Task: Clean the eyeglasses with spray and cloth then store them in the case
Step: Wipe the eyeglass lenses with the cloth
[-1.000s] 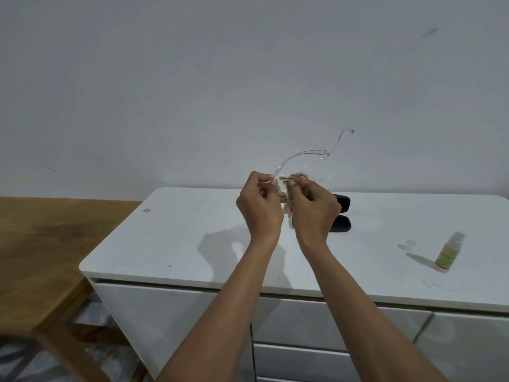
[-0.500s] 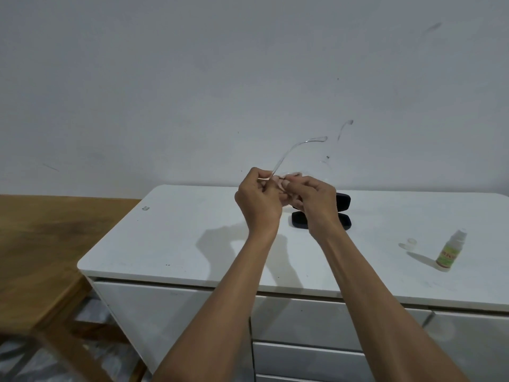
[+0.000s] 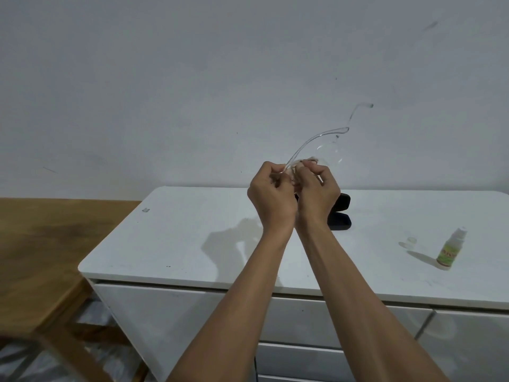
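Observation:
Clear-framed eyeglasses (image 3: 325, 139) are held up in front of the wall above the white cabinet top (image 3: 192, 238). My left hand (image 3: 271, 194) grips the frame at one lens. My right hand (image 3: 316, 191) pinches a small pale cloth (image 3: 296, 177) against that lens; the cloth is mostly hidden by fingers. Both temple arms stick up and to the right. A black open glasses case (image 3: 341, 213) lies on the cabinet behind my right wrist, partly covered. A small spray bottle (image 3: 451, 250) with a green label stands at the right.
A clear bottle cap (image 3: 411, 240) lies just left of the spray bottle. A wooden table (image 3: 41, 244) adjoins the cabinet on the left. Drawer fronts (image 3: 303, 321) run below the cabinet top.
Both hands stay together on the lens with small rubbing shifts. The glasses have tilted, so the temple arms swing up and rightward.

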### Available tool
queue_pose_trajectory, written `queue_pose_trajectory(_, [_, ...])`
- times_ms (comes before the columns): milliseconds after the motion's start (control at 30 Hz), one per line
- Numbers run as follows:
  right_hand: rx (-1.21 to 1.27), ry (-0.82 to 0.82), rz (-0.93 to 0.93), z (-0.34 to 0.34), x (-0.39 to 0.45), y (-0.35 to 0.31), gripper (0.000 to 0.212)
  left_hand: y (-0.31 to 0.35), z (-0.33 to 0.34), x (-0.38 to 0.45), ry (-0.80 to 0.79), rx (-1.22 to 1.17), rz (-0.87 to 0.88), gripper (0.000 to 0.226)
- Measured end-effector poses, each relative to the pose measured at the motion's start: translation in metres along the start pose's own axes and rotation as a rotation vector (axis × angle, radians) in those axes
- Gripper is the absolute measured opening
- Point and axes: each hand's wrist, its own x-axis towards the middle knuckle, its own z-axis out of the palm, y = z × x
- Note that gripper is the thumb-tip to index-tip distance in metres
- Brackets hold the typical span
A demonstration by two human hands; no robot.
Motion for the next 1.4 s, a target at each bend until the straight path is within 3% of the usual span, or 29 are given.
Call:
queue_pose_trajectory(200, [-0.169, -0.383, 0.060, -0.010, 0.011, -0.012, 0.005, -0.008, -0.012, 0.025, 0.023, 0.024, -0.066, 0.028])
queue_pose_trajectory(333, [-0.340, -0.503, 0.047, -0.017, 0.012, -0.026, 0.011, -0.014, -0.023, 0.023, -0.002, 0.049, -0.097, 0.020])
queue_pose_trajectory(433, [-0.409, -0.439, 0.014, -0.018, 0.007, -0.025, 0.007, -0.014, -0.028, 0.023, -0.041, 0.050, -0.061, 0.014])
queue_pose_trajectory(500, [-0.370, -0.245, -0.039, -0.015, 0.003, -0.014, 0.005, -0.011, -0.027, 0.020, -0.053, 0.032, -0.062, 0.014])
queue_pose_trajectory(600, [-0.251, -0.003, -0.115, -0.004, -0.003, 0.001, 0.007, -0.004, -0.022, 0.012, -0.049, 0.004, -0.028, 0.014])
queue_pose_trajectory(700, [-0.044, 0.065, -0.044, 0.007, -0.002, 0.009, 0.011, -0.002, -0.016, 0.005, -0.013, -0.002, -0.008, 0.016])
queue_pose_trajectory(833, [0.074, -0.045, 0.057, 0.012, -0.001, 0.011, 0.013, 0.001, -0.014, 0.008, 0.036, -0.014, -0.034, 0.015])
queue_pose_trajectory(1067, [-0.153, -0.402, 0.138, 0.003, 0.005, -0.005, 0.009, -0.002, -0.029, 0.023, 0.029, -0.033, -0.112, 0.013])
queue_pose_trajectory(1300, [-0.421, -0.434, 0.033, -0.003, 0.003, -0.012, 0.027, -0.015, -0.040, 0.023, 0.009, -0.036, -0.170, 0.018])
queue_pose_trajectory(1400, [-0.460, -0.379, -0.012, -0.008, 0.003, -0.005, 0.016, -0.019, -0.041, 0.023, 0.002, -0.016, -0.142, 0.016])
